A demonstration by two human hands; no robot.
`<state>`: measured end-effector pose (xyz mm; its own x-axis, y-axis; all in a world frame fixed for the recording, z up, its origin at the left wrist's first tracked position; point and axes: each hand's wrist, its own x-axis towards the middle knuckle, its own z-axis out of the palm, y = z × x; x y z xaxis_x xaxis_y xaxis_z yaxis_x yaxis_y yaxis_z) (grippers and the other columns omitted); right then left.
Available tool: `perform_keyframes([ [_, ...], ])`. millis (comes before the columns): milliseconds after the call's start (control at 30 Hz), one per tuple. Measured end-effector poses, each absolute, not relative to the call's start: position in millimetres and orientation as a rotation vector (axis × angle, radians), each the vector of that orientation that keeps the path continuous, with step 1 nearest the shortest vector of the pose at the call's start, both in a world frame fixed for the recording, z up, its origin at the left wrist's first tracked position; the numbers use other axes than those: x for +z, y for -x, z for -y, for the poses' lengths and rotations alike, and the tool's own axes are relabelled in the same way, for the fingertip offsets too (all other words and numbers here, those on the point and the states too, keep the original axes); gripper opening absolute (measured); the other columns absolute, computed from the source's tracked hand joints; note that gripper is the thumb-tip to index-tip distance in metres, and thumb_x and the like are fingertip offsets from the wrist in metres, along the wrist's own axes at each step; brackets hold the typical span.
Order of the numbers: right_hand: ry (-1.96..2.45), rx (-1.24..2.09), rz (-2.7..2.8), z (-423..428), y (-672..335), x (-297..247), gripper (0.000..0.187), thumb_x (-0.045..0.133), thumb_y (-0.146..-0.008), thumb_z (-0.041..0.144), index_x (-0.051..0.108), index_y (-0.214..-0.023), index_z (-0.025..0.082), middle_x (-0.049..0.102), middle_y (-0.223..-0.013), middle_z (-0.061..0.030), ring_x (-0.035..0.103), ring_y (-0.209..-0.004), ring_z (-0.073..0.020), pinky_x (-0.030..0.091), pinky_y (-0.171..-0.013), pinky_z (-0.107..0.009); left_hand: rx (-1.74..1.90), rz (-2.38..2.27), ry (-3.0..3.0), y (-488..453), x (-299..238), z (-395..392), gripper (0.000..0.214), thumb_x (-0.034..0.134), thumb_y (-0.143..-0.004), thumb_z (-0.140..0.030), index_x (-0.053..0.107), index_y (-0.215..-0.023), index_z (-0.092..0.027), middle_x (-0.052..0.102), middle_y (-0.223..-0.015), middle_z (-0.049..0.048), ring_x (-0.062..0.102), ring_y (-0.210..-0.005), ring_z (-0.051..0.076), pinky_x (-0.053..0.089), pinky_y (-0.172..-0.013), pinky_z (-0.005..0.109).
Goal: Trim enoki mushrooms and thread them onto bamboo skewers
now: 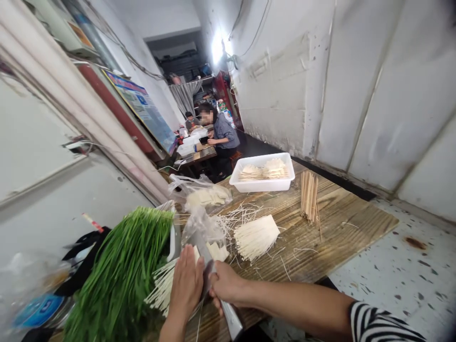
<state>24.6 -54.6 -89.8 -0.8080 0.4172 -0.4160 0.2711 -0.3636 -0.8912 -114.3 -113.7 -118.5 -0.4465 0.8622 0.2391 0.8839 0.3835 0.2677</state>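
My right hand [228,284] is wrapped around the handle of a kitchen knife [206,271], whose broad blade points away from me. Flat on a bunch of enoki mushrooms [162,287] lies my left hand [187,280], fingers stretched out and close beside the blade. Pale cut end pieces [218,251] lie on the knife's other side, by a crumpled plastic bag [203,223]. Farther right, another enoki bunch [257,237] rests fanned out on the wooden table. Whether the blade touches the mushrooms under my hand is hidden.
Green chives [124,266] are heaped at left. Toward the back are a white plastic tub [261,185] holding skewered food, a bag with pale pieces [208,195] and a bundle of wooden skewers [309,197]. Loose strands litter the wooden table [342,213]. Two people sit farther off.
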Motion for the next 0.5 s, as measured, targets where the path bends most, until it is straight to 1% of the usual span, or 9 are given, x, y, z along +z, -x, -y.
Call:
perform_keyframes([
  [100,0.937,2.278,1.714,37,-47,-89,0.009,0.031,-0.092,0.012,0.038,-0.091,0.019,0.040,-0.048,0.0119,0.038,-0.028,-0.0055,0.045,-0.038,-0.021,-0.559,2.632,1.580,115,-126,107,0.068,0.018,-0.093,-0.044,0.028,-0.140,0.004,0.031,-0.147,0.0245,0.023,-0.139,0.029,0.020,-0.113,0.048],
  [200,0.894,2.234,1.685,18,-100,-79,0.005,0.036,-0.091,0.015,0.038,-0.090,0.020,0.040,-0.050,0.0122,0.040,-0.029,-0.0047,0.043,-0.037,-0.018,-0.461,2.651,1.552,115,-120,108,0.071,0.016,-0.092,-0.047,0.030,-0.139,0.005,0.034,-0.145,0.0255,0.025,-0.138,0.031,0.020,-0.113,0.049],
  [267,0.875,2.215,1.585,5,-146,-75,0.004,0.033,-0.093,0.021,0.037,-0.090,0.021,0.041,-0.054,0.0122,0.037,-0.029,-0.0033,0.040,-0.034,-0.016,-0.363,2.595,1.506,111,-108,108,0.076,0.019,-0.089,-0.051,0.032,-0.138,0.006,0.037,-0.143,0.0264,0.026,-0.138,0.033,0.019,-0.112,0.051],
  [300,0.901,2.189,1.502,0,-168,-75,0.006,0.032,-0.094,0.025,0.036,-0.090,0.022,0.041,-0.055,0.0121,0.036,-0.029,-0.0031,0.038,-0.032,-0.015,-0.324,2.543,1.477,106,-101,106,0.079,0.021,-0.088,-0.054,0.032,-0.137,0.006,0.037,-0.142,0.0276,0.025,-0.137,0.035,0.018,-0.112,0.053],
  [367,0.965,2.086,1.411,-10,-208,-81,0.013,0.035,-0.092,0.035,0.033,-0.088,0.023,0.042,-0.056,0.0117,0.036,-0.030,-0.0037,0.036,-0.027,-0.015,-0.305,2.425,1.430,88,-86,96,0.082,0.024,-0.086,-0.057,0.032,-0.137,0.007,0.037,-0.141,0.0310,0.024,-0.137,0.037,0.017,-0.111,0.054],
  [433,1.019,1.978,1.362,-17,-237,-94,0.020,0.038,-0.090,0.042,0.031,-0.085,0.023,0.040,-0.055,0.0122,0.035,-0.029,-0.0041,0.034,-0.024,-0.015,-0.358,2.337,1.472,57,-77,76,0.080,0.024,-0.089,-0.054,0.029,-0.138,0.008,0.034,-0.142,0.0330,0.020,-0.139,0.035,0.017,-0.112,0.053],
  [500,1.058,1.932,1.333,-21,-252,-110,0.022,0.039,-0.088,0.044,0.031,-0.084,0.023,0.037,-0.053,0.0130,0.033,-0.028,-0.0045,0.032,-0.023,-0.015,-0.421,2.290,1.679,18,-77,49,0.072,0.025,-0.091,-0.048,0.019,-0.143,0.001,0.026,-0.148,0.0270,0.016,-0.141,0.030,0.017,-0.113,0.050],
])
